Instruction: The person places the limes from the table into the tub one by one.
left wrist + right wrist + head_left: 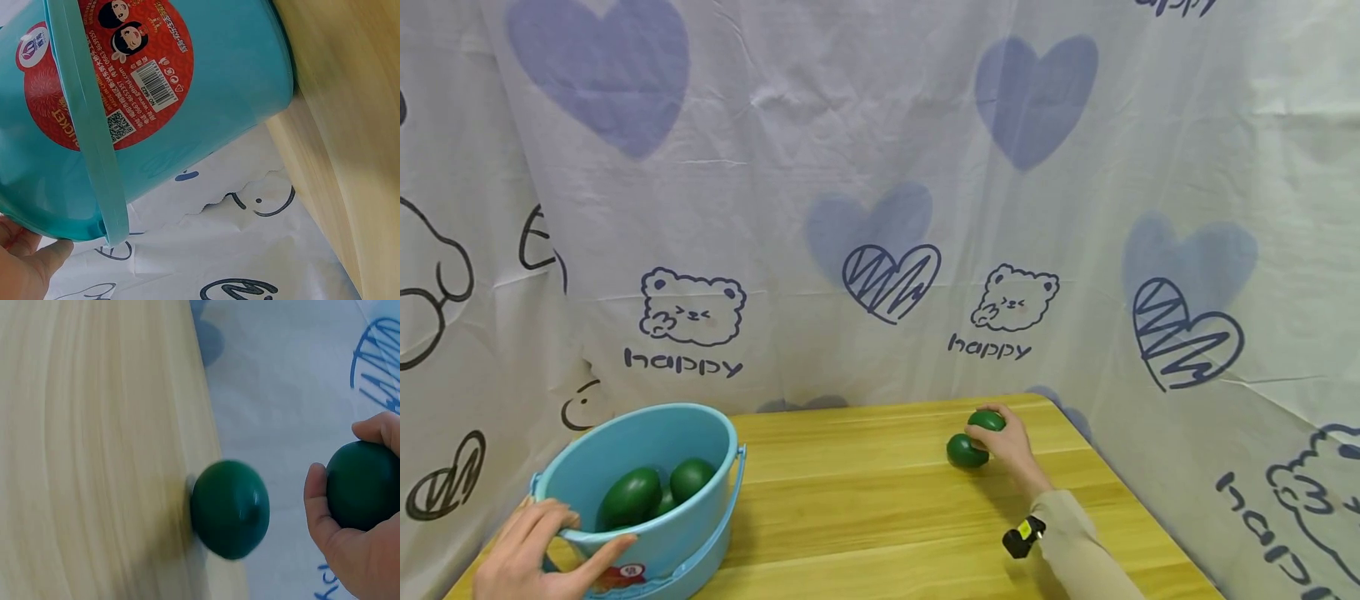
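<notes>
At the near left, my left hand (527, 554) grips the rim of a light blue plastic bucket (688, 542). The left wrist view has the bucket's handle (94, 134) hanging across a red label (156, 87). Inside lie several glossy dark green egg-shaped fruits (631, 497), one mostly hidden under the others. Towards the table's far right, my right hand (1013, 446) holds another dark green egg-shaped fruit (361, 484) between thumb and curled fingers, raised off the wood in the right wrist view. A matching fruit (231, 509) rests on the table beside it.
The wood-grain table (835, 500) ends at a back edge close behind the right hand. White sheets (820, 350) printed with hearts and bears hang behind and on both sides. A black device (1024, 537) is strapped at my right wrist.
</notes>
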`<action>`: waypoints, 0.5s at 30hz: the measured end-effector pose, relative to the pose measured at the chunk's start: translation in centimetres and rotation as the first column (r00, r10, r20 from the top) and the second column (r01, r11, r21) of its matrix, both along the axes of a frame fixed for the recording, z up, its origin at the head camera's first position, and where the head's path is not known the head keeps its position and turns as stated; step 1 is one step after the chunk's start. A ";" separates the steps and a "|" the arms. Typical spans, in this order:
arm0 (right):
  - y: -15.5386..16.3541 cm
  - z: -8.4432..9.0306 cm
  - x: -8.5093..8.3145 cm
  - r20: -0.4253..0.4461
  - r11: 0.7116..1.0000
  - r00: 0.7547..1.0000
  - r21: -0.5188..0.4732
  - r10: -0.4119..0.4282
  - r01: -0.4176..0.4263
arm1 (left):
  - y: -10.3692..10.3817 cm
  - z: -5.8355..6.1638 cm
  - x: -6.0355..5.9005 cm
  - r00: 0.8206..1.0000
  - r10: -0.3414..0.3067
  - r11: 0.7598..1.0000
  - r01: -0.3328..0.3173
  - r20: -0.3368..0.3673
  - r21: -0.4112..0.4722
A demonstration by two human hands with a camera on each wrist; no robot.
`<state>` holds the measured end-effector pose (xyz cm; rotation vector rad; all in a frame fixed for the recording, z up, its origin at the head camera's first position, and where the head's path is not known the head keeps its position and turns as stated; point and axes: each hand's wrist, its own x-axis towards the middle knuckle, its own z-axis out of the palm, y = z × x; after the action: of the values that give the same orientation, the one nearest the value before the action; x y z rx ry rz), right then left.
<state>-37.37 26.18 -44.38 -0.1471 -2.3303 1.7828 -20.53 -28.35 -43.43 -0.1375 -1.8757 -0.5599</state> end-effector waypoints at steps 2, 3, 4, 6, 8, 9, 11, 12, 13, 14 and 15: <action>-0.6 0.1 0.0 0.002 1.000 1.000 -0.018 0.012 -0.012 | 0.0 0.0 0.0 1.000 -0.007 1.000 0.007 -0.003 -0.005; -0.9 0.1 0.0 0.002 1.000 1.000 -0.027 0.016 -0.016 | -0.1 0.0 0.0 1.000 -0.009 1.000 0.009 -0.001 -0.006; -1.1 0.1 0.0 0.000 0.999 1.000 -0.034 0.022 -0.022 | -0.1 0.0 0.0 1.000 -0.011 1.000 0.011 0.000 -0.008; -1.6 0.1 -0.1 -0.007 0.999 1.000 -0.041 0.030 -0.030 | -0.1 0.0 0.0 1.000 -0.011 1.000 0.011 0.003 -0.013; -2.0 0.2 0.0 -0.012 0.998 0.999 -0.054 0.041 -0.042 | -0.1 -0.1 0.1 1.000 -0.010 1.000 0.010 0.003 -0.015; -2.2 0.3 0.0 -0.015 0.998 0.999 -0.052 0.047 -0.048 | -0.1 -0.1 0.1 1.000 -0.009 1.000 0.009 0.003 -0.015; -2.5 0.5 0.1 -0.012 0.997 0.998 -0.057 0.056 -0.057 | 0.0 -0.1 0.1 1.000 -0.004 1.000 0.004 0.005 -0.014; -2.6 0.5 0.1 -0.009 0.996 0.998 -0.060 0.060 -0.061 | 0.0 -0.1 0.2 1.000 0.000 1.000 0.000 0.009 -0.011; -2.8 0.5 0.2 -0.009 0.996 0.998 -0.060 0.065 -0.066 | 0.0 -0.1 0.2 1.000 0.003 1.000 -0.003 0.014 -0.008; -2.9 0.6 0.2 -0.007 0.996 0.997 -0.058 0.071 -0.071 | 0.0 0.0 0.2 1.000 0.006 1.000 -0.006 0.018 -0.005; -3.0 0.6 0.2 -0.008 0.996 0.997 -0.056 0.074 -0.075 | 0.1 0.0 0.2 1.000 0.010 1.000 -0.010 0.026 -0.002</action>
<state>-37.13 23.22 -43.81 -0.0638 -2.3114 1.8820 -20.28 -28.29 -43.46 -0.1230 -1.9011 -0.5552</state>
